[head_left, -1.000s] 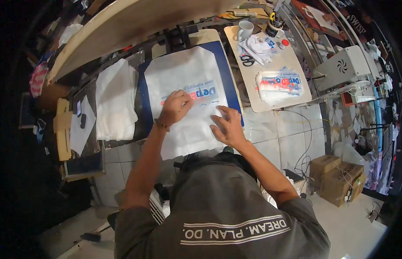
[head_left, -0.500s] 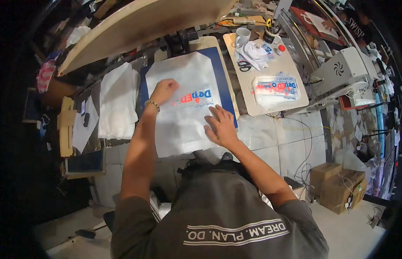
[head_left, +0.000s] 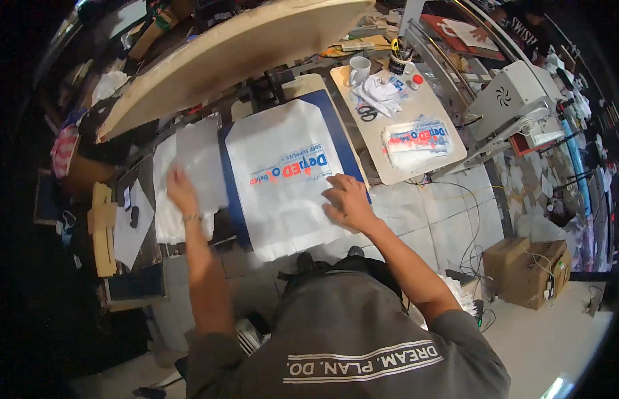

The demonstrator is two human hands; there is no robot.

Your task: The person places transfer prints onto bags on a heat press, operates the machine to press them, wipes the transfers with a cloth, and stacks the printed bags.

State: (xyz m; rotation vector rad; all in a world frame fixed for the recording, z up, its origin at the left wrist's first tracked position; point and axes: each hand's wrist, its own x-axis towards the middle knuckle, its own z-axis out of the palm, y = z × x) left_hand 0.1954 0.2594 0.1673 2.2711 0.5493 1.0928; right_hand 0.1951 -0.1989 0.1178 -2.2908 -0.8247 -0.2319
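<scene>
A white sheet with angled far corners (head_left: 269,219) lies on the blue pad (head_left: 335,124), its blue and red print (head_left: 287,169) facing up. My right hand (head_left: 350,205) rests on the sheet's right edge near the print, fingers spread and holding nothing. To the left, my left hand (head_left: 181,191), smeared by motion, is closed on a thin, pale translucent sheet (head_left: 206,156). That sheet hangs over a stack of plain white pieces (head_left: 166,216) and partly hides it.
A large tilted press plate (head_left: 223,63) overhangs the far left. On a cream board (head_left: 437,165) at right are printed white pieces (head_left: 416,143), scissors (head_left: 367,114), a white mug (head_left: 359,70) and a pen holder (head_left: 399,63). Cardboard boxes (head_left: 529,271) stand on the floor.
My left hand has swung left from the printed sheet to above the plain stack, taking the translucent sheet along. More of the print now shows. My right hand stays at the sheet's right edge.
</scene>
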